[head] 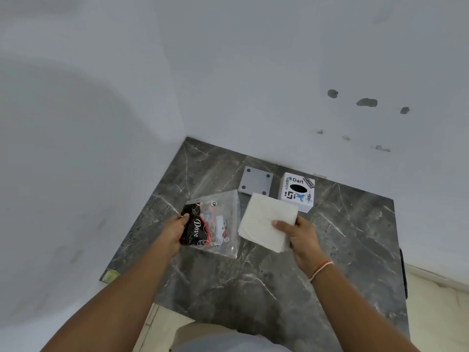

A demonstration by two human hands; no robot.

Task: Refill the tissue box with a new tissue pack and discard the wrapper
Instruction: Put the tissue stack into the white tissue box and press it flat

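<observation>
My left hand (pixel 175 228) grips the clear plastic wrapper (pixel 215 224) by its black and red printed end, holding it just above the marble table. A white stack of tissues (pixel 264 219), out of the wrapper, is pinched at its near right corner by my right hand (pixel 302 237). Behind the stack stands the white tissue box (pixel 297 193) with stickers and a dark oval slot on its top. To the left of the box lies its grey base plate (pixel 256 180), flat, with a dark dot at each corner.
The dark marble table (pixel 330 262) fits into a corner of two pale walls (pixel 101 123). Its right and near edges drop to a light floor (pixel 436 313). A small yellow-green sticker (pixel 111 276) marks the table's front left corner.
</observation>
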